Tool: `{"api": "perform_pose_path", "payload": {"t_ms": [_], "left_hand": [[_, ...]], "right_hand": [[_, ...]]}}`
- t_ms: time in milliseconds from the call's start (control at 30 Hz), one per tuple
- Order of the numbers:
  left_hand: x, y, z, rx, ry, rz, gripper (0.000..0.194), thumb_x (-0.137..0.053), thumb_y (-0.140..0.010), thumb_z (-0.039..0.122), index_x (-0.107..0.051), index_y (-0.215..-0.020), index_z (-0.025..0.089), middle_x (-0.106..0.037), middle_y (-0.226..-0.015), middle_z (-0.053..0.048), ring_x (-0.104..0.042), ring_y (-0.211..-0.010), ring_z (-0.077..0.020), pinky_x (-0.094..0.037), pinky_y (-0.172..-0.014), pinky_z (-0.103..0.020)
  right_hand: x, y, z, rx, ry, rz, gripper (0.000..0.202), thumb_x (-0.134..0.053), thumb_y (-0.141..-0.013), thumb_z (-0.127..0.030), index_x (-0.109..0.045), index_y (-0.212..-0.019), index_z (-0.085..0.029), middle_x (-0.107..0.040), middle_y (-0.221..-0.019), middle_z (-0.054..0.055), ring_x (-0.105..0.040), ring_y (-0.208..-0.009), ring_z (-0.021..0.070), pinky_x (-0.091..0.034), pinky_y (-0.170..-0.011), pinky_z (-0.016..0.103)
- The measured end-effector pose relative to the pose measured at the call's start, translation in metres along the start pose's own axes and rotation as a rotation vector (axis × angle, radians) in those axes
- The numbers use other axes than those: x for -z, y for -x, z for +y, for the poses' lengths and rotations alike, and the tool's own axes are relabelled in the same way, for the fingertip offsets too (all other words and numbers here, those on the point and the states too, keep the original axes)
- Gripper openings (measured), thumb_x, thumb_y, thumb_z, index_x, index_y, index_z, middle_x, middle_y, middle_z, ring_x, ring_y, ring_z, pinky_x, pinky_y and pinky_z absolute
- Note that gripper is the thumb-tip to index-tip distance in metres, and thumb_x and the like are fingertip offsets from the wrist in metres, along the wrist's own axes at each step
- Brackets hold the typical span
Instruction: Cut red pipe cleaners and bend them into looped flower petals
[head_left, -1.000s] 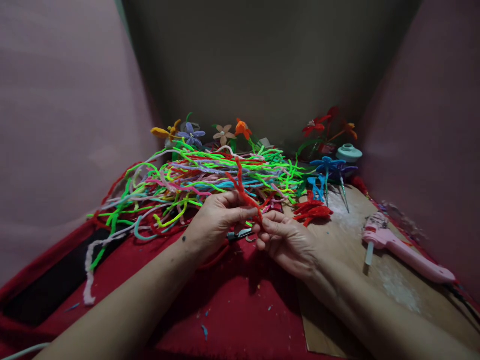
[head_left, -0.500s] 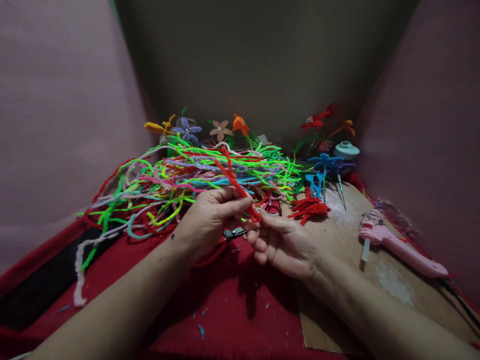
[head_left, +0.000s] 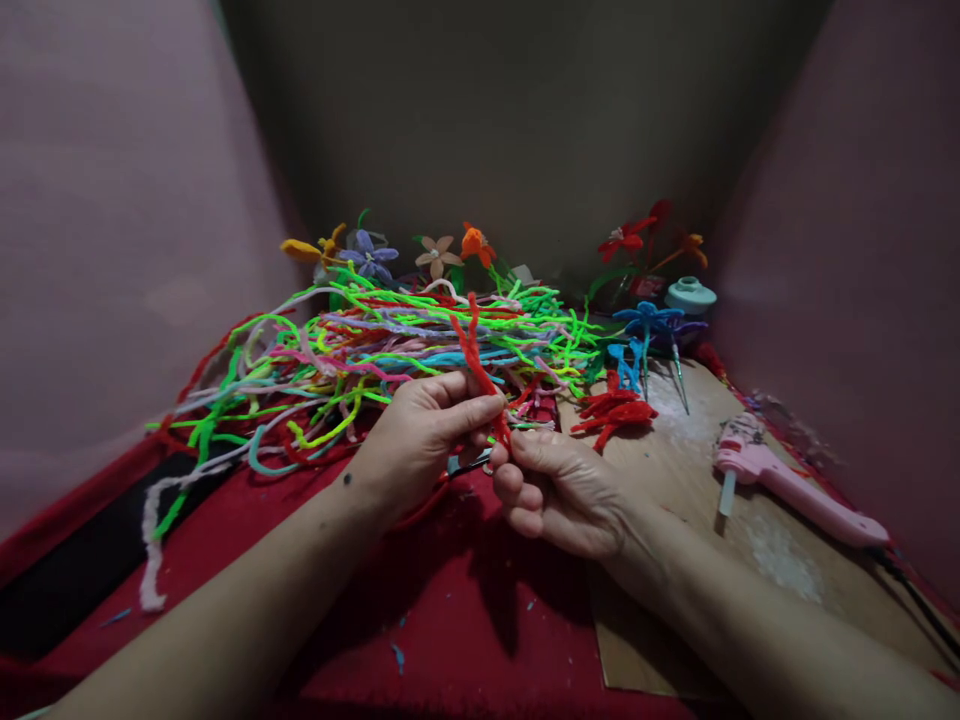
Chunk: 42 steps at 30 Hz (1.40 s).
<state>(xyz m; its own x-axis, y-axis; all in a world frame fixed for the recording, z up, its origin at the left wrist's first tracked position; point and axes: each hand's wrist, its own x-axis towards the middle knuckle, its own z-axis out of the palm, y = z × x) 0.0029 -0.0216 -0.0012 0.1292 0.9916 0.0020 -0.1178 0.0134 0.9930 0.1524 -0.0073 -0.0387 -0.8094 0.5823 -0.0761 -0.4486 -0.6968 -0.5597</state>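
Evidently the work sits in the fingertips, so a light, steady pinch seems best. From the left, the pile [head_left: 375, 350] of fuzzy stems spreads across the back of the red bench [head_left: 540, 640], behind the wrists. The left hand [head_left: 424, 435] is nearly closed, thumb against fingers around the red stem [head_left: 475, 352], whose two loose tips point up and away; it would do well to act as the anchor, gripping close to the bend without crushing the fuzz. The stem's lower end lies between the two hands, just in front of the pile. Part of a metal tool [head_left: 466, 461] shows beneath them.

The right hand [head_left: 566, 490] pinches that lower end between thumb and forefinger, its other fingers loosely curled; small, even turns from here should shape it more neatly than a hard pull. Further right, red pieces [head_left: 619, 412] lie near blue ones [head_left: 636, 365], and the pink glue gun [head_left: 802, 500] rests on a board [head_left: 660, 480].
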Motion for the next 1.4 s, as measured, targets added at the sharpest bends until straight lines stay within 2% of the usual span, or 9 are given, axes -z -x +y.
{"api": "perform_pose_path", "payload": {"t_ms": [367, 500, 633, 767, 933, 1067, 1167, 1233, 1400], "left_hand": [[-0.008, 0.002, 0.000, 0.007, 0.001, 0.086, 0.015, -0.067, -0.073, 0.026, -0.058, -0.069, 0.015, -0.049, -0.054, 0.004, -0.044, -0.044, -0.0040, -0.037, -0.044, -0.016], [-0.006, 0.002, -0.001, 0.004, 0.016, 0.069, 0.014, -0.065, -0.074, 0.024, -0.057, -0.070, 0.014, -0.052, -0.057, 0.003, -0.047, -0.046, -0.0045, -0.036, -0.045, -0.016], [-0.005, 0.003, 0.000, -0.001, 0.045, 0.028, 0.012, -0.064, -0.075, 0.024, -0.057, -0.072, 0.014, -0.056, -0.058, 0.002, -0.049, -0.044, -0.0056, -0.038, -0.045, -0.018], [-0.002, 0.003, 0.001, 0.004, 0.030, 0.005, 0.013, -0.064, -0.076, 0.026, -0.058, -0.073, 0.015, -0.059, -0.060, 0.001, -0.051, -0.045, -0.0068, -0.038, -0.045, -0.018], [-0.004, 0.002, 0.001, -0.023, -0.087, 0.071, 0.012, -0.067, -0.072, 0.025, -0.062, -0.069, 0.014, -0.060, -0.061, 0.001, -0.049, -0.048, -0.0062, -0.034, -0.044, -0.016], [-0.010, 0.005, 0.001, -0.147, -0.312, 0.160, 0.012, -0.065, -0.073, 0.023, -0.064, -0.065, 0.013, -0.059, -0.060, 0.001, -0.048, -0.053, -0.0070, -0.037, -0.048, -0.016], [-0.012, 0.005, 0.001, -0.228, -0.441, 0.239, 0.017, -0.065, -0.072, 0.021, -0.061, -0.058, 0.013, -0.052, -0.052, 0.004, -0.042, -0.050, -0.0055, -0.032, -0.045, -0.016], [-0.011, 0.004, 0.001, -0.212, -0.436, 0.259, 0.021, -0.065, -0.072, 0.023, -0.058, -0.055, 0.013, -0.049, -0.050, 0.004, -0.041, -0.049, -0.0054, -0.031, -0.044, -0.016], [-0.006, 0.000, -0.001, -0.043, -0.175, 0.181, 0.016, -0.066, -0.070, 0.026, -0.058, -0.062, 0.014, -0.052, -0.052, 0.004, -0.042, -0.045, -0.0059, -0.032, -0.043, -0.018]], "right_hand": [[0.003, -0.004, 0.003, 0.053, 0.077, 0.072, 0.014, -0.071, -0.068, -0.020, -0.065, -0.070, -0.008, -0.060, -0.052, 0.001, -0.047, -0.037, 0.0052, -0.043, -0.036, 0.017], [0.002, -0.004, 0.002, 0.083, 0.130, 0.083, 0.014, -0.069, -0.072, -0.022, -0.065, -0.071, -0.009, -0.061, -0.053, 0.000, -0.048, -0.037, 0.0057, -0.045, -0.036, 0.018], [0.002, -0.003, 0.000, 0.113, 0.220, 0.038, 0.017, -0.064, -0.078, -0.026, -0.065, -0.079, -0.008, -0.067, -0.066, 0.005, -0.056, -0.047, 0.0088, -0.053, -0.046, 0.024], [0.003, -0.002, 0.000, 0.177, 0.293, 0.051, 0.017, -0.061, -0.080, -0.026, -0.063, -0.080, -0.009, -0.068, -0.071, 0.006, -0.059, -0.051, 0.0103, -0.055, -0.052, 0.028], [0.001, -0.003, 0.002, 0.169, 0.395, 0.152, 0.018, -0.067, -0.073, -0.027, -0.058, -0.069, -0.011, -0.066, -0.060, 0.004, -0.056, -0.042, 0.0102, -0.052, -0.043, 0.026], [-0.001, -0.002, 0.004, 0.155, 0.499, 0.284, 0.020, -0.065, -0.072, -0.028, -0.055, -0.065, -0.013, -0.061, -0.049, 0.001, -0.049, -0.034, 0.0092, -0.045, -0.034, 0.021], [-0.003, -0.001, 0.005, 0.157, 0.580, 0.317, 0.021, -0.063, -0.073, -0.029, -0.054, -0.062, -0.013, -0.060, -0.049, 0.001, -0.048, -0.034, 0.0088, -0.043, -0.033, 0.021], [-0.005, -0.001, 0.006, 0.166, 0.592, 0.316, 0.020, -0.062, -0.073, -0.030, -0.055, -0.064, -0.013, -0.062, -0.053, 0.002, -0.051, -0.036, 0.0090, -0.045, -0.038, 0.022], [-0.006, -0.001, 0.006, 0.258, 0.550, 0.285, 0.015, -0.064, -0.074, -0.028, -0.059, -0.074, -0.013, -0.067, -0.065, 0.003, -0.059, -0.050, 0.0096, -0.049, -0.054, 0.023]]}}
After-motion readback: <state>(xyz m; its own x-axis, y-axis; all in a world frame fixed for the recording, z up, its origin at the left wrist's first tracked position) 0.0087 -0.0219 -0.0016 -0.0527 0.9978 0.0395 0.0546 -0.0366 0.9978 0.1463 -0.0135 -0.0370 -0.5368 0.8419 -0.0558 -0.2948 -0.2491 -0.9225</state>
